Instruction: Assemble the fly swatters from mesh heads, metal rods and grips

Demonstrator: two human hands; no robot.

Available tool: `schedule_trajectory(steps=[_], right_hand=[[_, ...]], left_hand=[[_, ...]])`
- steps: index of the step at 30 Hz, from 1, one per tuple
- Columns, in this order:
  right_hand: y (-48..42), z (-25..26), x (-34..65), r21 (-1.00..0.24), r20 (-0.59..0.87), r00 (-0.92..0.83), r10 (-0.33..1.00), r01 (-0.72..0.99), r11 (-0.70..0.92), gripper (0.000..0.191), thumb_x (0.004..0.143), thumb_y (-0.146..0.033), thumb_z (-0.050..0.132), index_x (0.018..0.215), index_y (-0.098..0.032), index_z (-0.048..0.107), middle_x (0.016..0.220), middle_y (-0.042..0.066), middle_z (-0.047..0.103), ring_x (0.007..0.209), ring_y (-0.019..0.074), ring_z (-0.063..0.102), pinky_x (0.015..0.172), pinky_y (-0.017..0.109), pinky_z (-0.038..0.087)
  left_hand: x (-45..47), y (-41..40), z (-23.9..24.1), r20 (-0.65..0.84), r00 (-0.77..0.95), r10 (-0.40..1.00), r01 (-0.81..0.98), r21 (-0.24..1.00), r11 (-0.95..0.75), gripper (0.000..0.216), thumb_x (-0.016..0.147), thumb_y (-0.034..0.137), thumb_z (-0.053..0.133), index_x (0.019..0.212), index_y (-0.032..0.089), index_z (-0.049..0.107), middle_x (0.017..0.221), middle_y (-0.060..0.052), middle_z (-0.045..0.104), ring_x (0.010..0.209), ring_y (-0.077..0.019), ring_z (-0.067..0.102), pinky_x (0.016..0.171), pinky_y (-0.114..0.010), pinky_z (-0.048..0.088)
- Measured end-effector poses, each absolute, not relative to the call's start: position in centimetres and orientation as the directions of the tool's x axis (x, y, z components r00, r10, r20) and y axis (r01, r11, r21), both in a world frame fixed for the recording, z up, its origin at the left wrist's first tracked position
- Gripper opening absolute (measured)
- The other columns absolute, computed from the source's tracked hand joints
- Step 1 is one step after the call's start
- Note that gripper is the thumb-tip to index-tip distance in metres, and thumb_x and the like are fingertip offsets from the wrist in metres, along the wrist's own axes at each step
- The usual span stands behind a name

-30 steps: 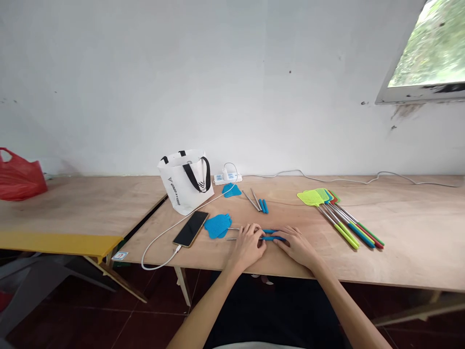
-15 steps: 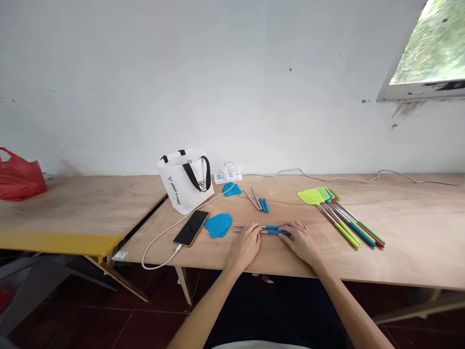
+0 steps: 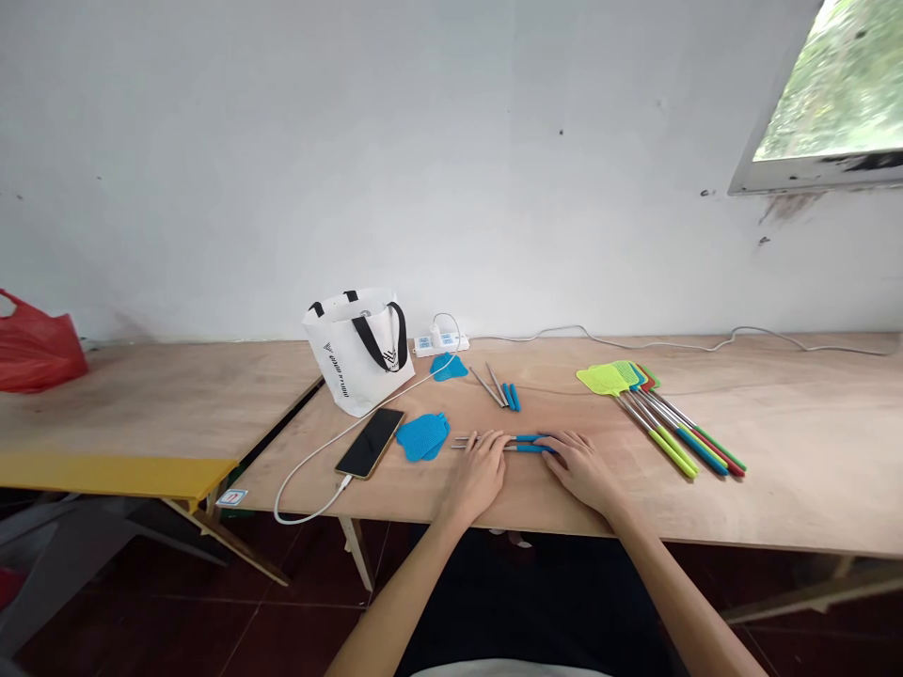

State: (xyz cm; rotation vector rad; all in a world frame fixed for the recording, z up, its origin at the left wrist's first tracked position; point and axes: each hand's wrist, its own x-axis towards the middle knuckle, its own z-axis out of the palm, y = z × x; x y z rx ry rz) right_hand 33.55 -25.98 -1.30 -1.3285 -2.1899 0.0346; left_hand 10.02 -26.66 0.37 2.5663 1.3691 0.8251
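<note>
Two metal rods with blue grips [image 3: 526,443] lie side by side on the plywood table [image 3: 776,470]. My left hand [image 3: 482,470] rests over their bare metal ends, fingers laid flat. Over the blue grip ends sits my right hand [image 3: 579,464], fingers lying loosely on them. Just left of the rods lie blue swatter heads [image 3: 423,436], detached. Neither hand lifts anything off the table.
A phone [image 3: 371,442] on a white cable lies left of the heads, beside a white tote bag [image 3: 359,348]. Further back are another blue head [image 3: 449,368], two more rods [image 3: 502,387] and a power strip [image 3: 441,344]. Several assembled swatters [image 3: 659,414] lie at right. A red bag [image 3: 35,343] sits far left.
Both hands slid the two rods a little away from me and lined them up side by side; since half a second ago almost nothing has moved.
</note>
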Motion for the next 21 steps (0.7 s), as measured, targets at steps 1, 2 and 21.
schedule_trajectory(steps=[1,2,21], right_hand=[[-25.99,-1.29,33.55,-0.303,0.455,-0.344,0.822,0.807,0.506,0.034,0.1,-0.029,0.042,0.124,-0.031,0.066,0.13,0.005,0.067,0.12,0.0253,0.06,0.103,0.049,0.044],[-25.99,-1.3,33.56,-0.301,0.456,-0.346,0.82,0.807,0.508,0.034,0.1,-0.029,0.042,0.123,-0.031,0.066,0.13,0.005,0.067,0.12,0.0253,0.06,0.103,0.048,0.043],[-26.01,-1.85,33.71,-0.301,0.459,-0.337,0.822,0.812,0.501,0.024,0.101,-0.031,0.04,0.118,-0.027,0.057,0.122,0.005,0.069,0.114,0.025,0.062,0.102,0.045,0.041]], left_hand=[[10.0,-26.71,0.45,0.41,0.446,0.795,0.733,0.342,-0.588,0.042,0.099,0.011,0.038,0.135,0.025,0.054,0.14,-0.006,0.06,0.134,-0.0218,0.052,0.12,-0.048,0.032],[9.99,-26.76,0.54,0.412,0.451,0.792,0.732,0.337,-0.592,0.042,0.098,0.01,0.038,0.135,0.025,0.053,0.14,-0.007,0.06,0.134,-0.0218,0.052,0.12,-0.048,0.032],[10.14,-26.98,0.51,0.42,0.441,0.793,0.73,0.347,-0.589,0.041,0.095,0.006,0.042,0.13,0.024,0.055,0.139,-0.009,0.057,0.137,-0.025,0.047,0.12,-0.05,0.031]])
